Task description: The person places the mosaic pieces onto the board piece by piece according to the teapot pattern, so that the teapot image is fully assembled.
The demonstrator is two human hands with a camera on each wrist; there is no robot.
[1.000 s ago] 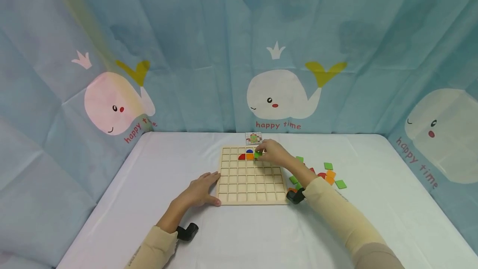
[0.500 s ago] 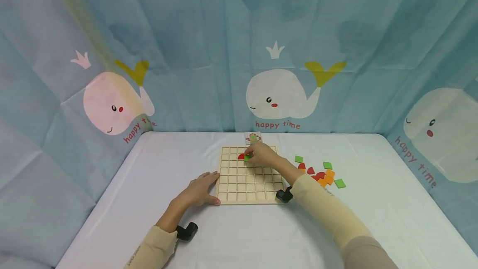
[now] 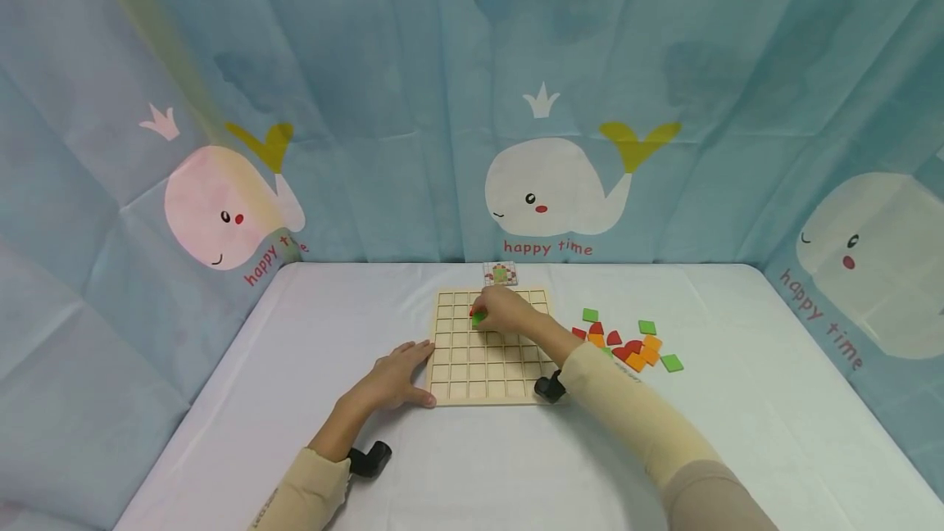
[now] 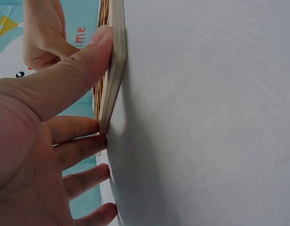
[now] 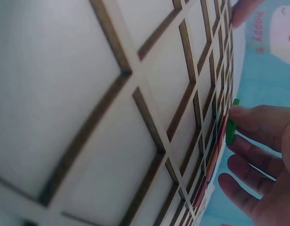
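Observation:
In the head view, a wooden grid board [image 3: 487, 402] lies on the table. Over its upper left part, my right hand [image 3: 503, 310] pinches a green square tile [image 3: 478, 320] between thumb and finger. The right wrist view has this green tile [image 5: 232, 123] held tilted just above the grid. A bit of a red piece [image 3: 472, 311] shows beside it; other pieces set in the board are mostly hidden behind the hand. My left hand [image 3: 396, 375] rests against the board's left edge, fingers extended, thumb [image 4: 95, 49] touching the board near its front corner.
Several loose tiles lie right of the board: green squares [image 3: 646, 327], orange squares [image 3: 636, 361] and red rounded pieces [image 3: 614, 338]. A small pattern card [image 3: 501, 273] lies behind the board. A whale-print curtain [image 3: 413, 146] hangs at the table's back edge.
My right hand has moved left across the board with the green tile, from right of the orange tile to near the red piece, slightly nearer the front. My left hand has stayed put.

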